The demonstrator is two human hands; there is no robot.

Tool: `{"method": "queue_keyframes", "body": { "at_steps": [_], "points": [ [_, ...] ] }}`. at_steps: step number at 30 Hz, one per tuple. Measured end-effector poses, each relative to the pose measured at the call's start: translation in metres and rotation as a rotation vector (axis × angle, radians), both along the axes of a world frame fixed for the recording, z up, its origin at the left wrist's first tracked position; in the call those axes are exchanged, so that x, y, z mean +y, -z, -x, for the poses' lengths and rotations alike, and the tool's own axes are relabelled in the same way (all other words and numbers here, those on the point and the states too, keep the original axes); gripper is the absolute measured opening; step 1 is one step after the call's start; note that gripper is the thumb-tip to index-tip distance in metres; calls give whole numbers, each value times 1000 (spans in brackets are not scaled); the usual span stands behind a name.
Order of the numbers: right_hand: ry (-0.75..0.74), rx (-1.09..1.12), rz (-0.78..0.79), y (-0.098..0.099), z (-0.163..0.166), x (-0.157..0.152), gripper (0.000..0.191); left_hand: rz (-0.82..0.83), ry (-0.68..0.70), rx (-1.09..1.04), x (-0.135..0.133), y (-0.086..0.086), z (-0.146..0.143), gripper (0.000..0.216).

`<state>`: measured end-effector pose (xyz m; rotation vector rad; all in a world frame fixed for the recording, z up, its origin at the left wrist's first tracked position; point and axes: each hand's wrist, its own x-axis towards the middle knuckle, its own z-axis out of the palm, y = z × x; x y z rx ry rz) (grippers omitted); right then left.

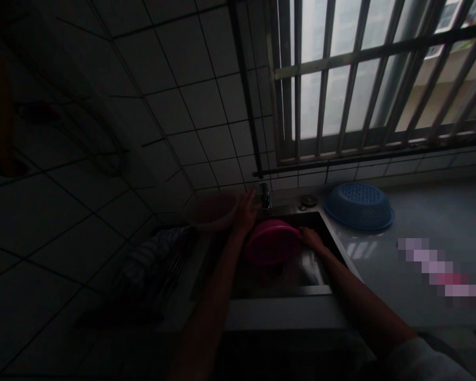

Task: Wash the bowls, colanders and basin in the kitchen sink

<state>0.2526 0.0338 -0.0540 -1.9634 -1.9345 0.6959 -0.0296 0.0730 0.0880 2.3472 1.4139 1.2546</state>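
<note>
Pink basket [273, 244], held tilted in the opening of the metal sink [309, 290], and that's the centre of my feed. The right hand [311, 239] has it by the edge, fingers curled round the rim. Over to the left hand [246, 212]: fingers loosely spread, slightly blurred, up near the faucet [265, 198] and off the basket as far as I can make out. Whether it brushes the translucent basin [216, 208] just beside it, I can't tell.

I'd call this the holding stage, one hand carrying the grip. From here, as I judge it, any move calls for a steady right-hand pinch, with the left hand on the opposite rim if I want the basket level. Whether it rests on anything below, I can't make out.

Now the surfaces! The basket looks like thin, smooth plastic, round-rimmed, with a perforated pattern along its upper part; I'd expect it light and a little springy. Below it, bare metal catches the light. Out to the right, a blue basket [359, 206] sits upside down, a latticed dome on the glossy pale counter [432, 211]. Far left, striped cloth [140, 262] lies in soft folds, deep in gloom.
</note>
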Motion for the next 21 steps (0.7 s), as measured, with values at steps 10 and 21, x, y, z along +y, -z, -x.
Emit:
{"method": "queue_keyframes", "body": {
  "at_steps": [10, 21],
  "points": [
    [-31, 19, -10, -7, 7, -8, 32, 84, 25, 230, 77, -58, -38, 31],
    [-37, -59, 19, -17, 15, -13, 31, 431, -96, -250, -2, 83, 23, 43]
  ]
}}
